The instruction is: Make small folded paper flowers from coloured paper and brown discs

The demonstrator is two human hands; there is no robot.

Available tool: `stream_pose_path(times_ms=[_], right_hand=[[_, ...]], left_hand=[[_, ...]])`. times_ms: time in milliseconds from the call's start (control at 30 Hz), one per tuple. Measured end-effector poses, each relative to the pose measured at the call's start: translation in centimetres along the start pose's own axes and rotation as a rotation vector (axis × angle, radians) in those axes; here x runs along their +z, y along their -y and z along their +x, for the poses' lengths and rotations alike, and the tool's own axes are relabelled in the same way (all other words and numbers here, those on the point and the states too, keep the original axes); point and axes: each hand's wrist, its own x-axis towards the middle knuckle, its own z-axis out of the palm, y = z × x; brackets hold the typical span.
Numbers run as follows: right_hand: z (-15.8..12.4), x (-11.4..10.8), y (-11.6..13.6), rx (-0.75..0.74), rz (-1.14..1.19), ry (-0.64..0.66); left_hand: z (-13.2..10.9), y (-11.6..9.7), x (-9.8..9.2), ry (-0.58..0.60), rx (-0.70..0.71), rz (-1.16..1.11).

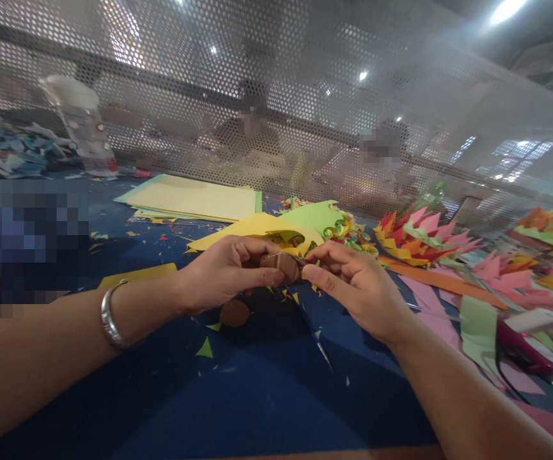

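Note:
My left hand [231,271] and my right hand [353,281] meet above the dark blue table [257,396]. Both pinch a small brown paper piece [283,265] between thumb and fingers. A silver bracelet [110,316] circles my left wrist. Directly below the hands, a brown paper disc [234,313] lies flat on the table. Small yellow and green paper scraps [204,348] are scattered around it.
Yellow and green paper sheets [199,199] lie stacked behind the hands. Cut paper in red, orange, pink and green [429,239] is heaped on the right. A plastic bottle [82,124] stands far left by a perforated screen [276,96], with people seated behind it.

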Motion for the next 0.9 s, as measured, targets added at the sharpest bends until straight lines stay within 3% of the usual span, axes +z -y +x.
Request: stream_pose_path(times_ms=[233,900], right_hand=[[0.0,0.0,0.1,-0.009,0.001,0.023],[0.0,0.0,0.2,-0.009,-0.065,0.025]], left_hand=[[0.1,0.3,0.1,0.054,0.056,-0.058],[-0.2,-1.3,-0.2,0.113,0.03,0.064]])
